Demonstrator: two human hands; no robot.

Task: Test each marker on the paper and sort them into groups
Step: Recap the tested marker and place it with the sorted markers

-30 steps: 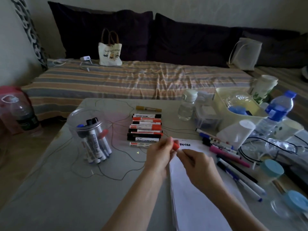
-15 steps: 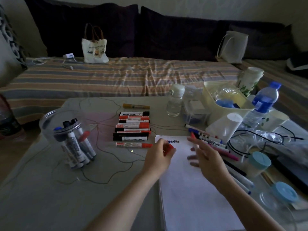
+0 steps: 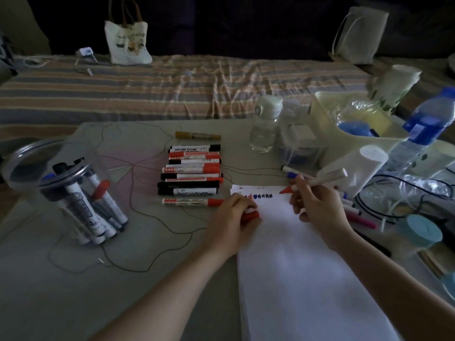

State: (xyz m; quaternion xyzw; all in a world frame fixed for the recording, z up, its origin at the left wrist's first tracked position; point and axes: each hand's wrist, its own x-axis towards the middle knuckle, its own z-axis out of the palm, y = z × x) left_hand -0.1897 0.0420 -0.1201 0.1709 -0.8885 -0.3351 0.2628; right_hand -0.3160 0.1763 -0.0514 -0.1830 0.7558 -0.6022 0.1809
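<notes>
My right hand [image 3: 317,205] grips an uncapped white marker with a red tip [image 3: 320,180], the tip pointing left just above the top of the white paper [image 3: 307,279]. Blue test marks [image 3: 262,196] line the paper's top edge. My left hand [image 3: 231,217] rests at the paper's left edge and holds the red cap [image 3: 251,216]. A row of red and black markers [image 3: 190,172] lies left of the paper. A clear jar [image 3: 64,190] at the left holds several more markers.
Thin markers [image 3: 354,212] lie right of the paper, partly under my right hand. A yellow marker [image 3: 198,136] lies behind the row. A small bottle [image 3: 264,126], cream bin [image 3: 354,119], water bottle [image 3: 423,129], white cup [image 3: 357,168], cables and blue-lidded jars [image 3: 418,232] crowd the right side.
My right hand took the uncapped marker into a writing grip and brought its tip to the paper's top. My left hand stayed at the paper's edge with the red cap.
</notes>
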